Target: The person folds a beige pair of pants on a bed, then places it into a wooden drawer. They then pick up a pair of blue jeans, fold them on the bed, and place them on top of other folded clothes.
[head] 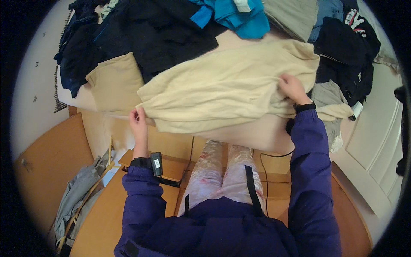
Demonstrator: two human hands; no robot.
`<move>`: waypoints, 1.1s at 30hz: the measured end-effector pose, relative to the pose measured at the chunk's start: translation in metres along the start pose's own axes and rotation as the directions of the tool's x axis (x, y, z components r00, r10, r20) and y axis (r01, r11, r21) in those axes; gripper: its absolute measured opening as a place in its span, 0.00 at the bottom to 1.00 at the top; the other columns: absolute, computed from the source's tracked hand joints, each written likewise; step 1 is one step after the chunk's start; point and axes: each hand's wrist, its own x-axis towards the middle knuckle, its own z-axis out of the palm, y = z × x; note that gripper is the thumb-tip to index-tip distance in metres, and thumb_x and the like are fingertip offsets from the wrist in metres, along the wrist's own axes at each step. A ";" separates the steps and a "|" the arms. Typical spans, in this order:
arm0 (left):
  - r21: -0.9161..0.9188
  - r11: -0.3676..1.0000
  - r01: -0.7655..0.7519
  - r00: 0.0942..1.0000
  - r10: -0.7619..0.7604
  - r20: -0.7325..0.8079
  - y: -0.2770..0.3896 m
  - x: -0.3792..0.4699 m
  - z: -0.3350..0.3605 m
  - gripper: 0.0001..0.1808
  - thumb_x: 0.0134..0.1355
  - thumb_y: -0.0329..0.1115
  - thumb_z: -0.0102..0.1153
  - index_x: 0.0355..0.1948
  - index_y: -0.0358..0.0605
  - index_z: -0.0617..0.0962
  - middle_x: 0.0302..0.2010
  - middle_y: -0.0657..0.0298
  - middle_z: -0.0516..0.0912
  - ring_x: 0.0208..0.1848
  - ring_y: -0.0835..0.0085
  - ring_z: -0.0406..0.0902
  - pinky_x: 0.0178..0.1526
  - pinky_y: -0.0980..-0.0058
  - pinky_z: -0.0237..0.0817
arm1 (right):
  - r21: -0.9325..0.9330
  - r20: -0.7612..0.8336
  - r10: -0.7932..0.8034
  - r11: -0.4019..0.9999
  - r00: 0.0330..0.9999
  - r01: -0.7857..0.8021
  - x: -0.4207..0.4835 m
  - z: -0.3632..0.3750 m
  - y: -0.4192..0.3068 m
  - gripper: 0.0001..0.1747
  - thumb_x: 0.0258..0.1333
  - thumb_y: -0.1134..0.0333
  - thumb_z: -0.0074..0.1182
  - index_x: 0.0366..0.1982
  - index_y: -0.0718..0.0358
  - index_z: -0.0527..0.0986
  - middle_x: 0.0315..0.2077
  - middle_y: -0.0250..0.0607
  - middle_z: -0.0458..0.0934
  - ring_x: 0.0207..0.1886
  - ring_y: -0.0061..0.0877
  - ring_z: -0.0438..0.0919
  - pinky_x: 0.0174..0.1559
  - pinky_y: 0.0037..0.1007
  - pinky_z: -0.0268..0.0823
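A cream knitted garment [205, 86] lies stretched out sideways along the near edge of a bed-like surface. My left hand [138, 119] pinches its lower left corner between thumb and fingers. Toward the garment's right part, my right hand [291, 87] grips a fold of the fabric, its fingertips partly hidden. One cream sleeve [335, 111] trails off to the right, beyond my right wrist. A folded beige garment [117, 83] sits just left of the cream one, close above my left hand.
Dark clothes [167, 35] cover the back left, with teal fabric [245, 19] and a khaki garment [293, 17] behind. Black clothing [343, 54] is heaped at the right. Grey clothes [77, 189] hang on a wooden rack low at the left. Black cables [264, 167] run near my legs.
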 end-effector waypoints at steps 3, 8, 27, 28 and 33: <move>-0.083 0.996 -0.022 0.997 0.016 -0.069 0.009 0.002 -0.002 0.14 0.65 0.40 0.52 0.41 0.39 0.70 0.29 0.69 0.75 0.31 0.85 0.68 0.33 0.85 0.60 | 0.103 0.099 -0.058 0.994 0.993 0.048 -0.009 -0.020 0.012 0.14 0.46 0.64 0.45 0.30 0.65 0.76 0.27 0.52 0.78 0.33 0.45 0.76 0.39 0.38 0.68; -0.054 0.986 -0.157 0.978 0.148 -0.149 0.030 0.032 -0.010 0.16 0.66 0.41 0.50 0.42 0.37 0.68 0.31 0.66 0.75 0.33 0.84 0.70 0.35 0.85 0.62 | 0.001 0.080 -0.115 0.993 0.990 0.115 -0.016 -0.020 0.026 0.13 0.46 0.69 0.43 0.31 0.64 0.77 0.27 0.51 0.78 0.35 0.44 0.76 0.39 0.38 0.68; 0.109 0.989 -0.098 0.787 0.010 0.616 0.109 -0.183 0.218 0.15 0.54 0.34 0.58 0.41 0.37 0.78 0.37 0.51 0.79 0.40 0.57 0.76 0.42 0.68 0.68 | 0.067 -0.225 -0.166 0.980 0.960 0.185 -0.019 -0.008 0.003 0.09 0.48 0.68 0.43 0.26 0.62 0.75 0.25 0.50 0.77 0.32 0.47 0.75 0.37 0.43 0.66; 0.141 0.986 -0.090 0.800 -0.013 0.600 0.106 -0.190 0.224 0.16 0.54 0.34 0.58 0.42 0.37 0.78 0.38 0.50 0.79 0.41 0.58 0.76 0.43 0.69 0.68 | 0.064 -0.259 -0.171 0.979 0.951 0.193 -0.015 -0.010 0.002 0.12 0.50 0.65 0.41 0.26 0.61 0.75 0.25 0.53 0.76 0.31 0.49 0.75 0.34 0.45 0.66; -0.227 0.882 0.412 0.758 -0.194 0.623 0.103 -0.198 0.250 0.16 0.56 0.32 0.59 0.45 0.37 0.77 0.39 0.59 0.80 0.39 0.71 0.76 0.43 0.77 0.67 | 0.132 -0.304 -0.135 0.974 0.943 0.182 -0.003 -0.017 0.006 0.13 0.51 0.64 0.42 0.25 0.61 0.76 0.23 0.53 0.76 0.29 0.49 0.75 0.33 0.44 0.67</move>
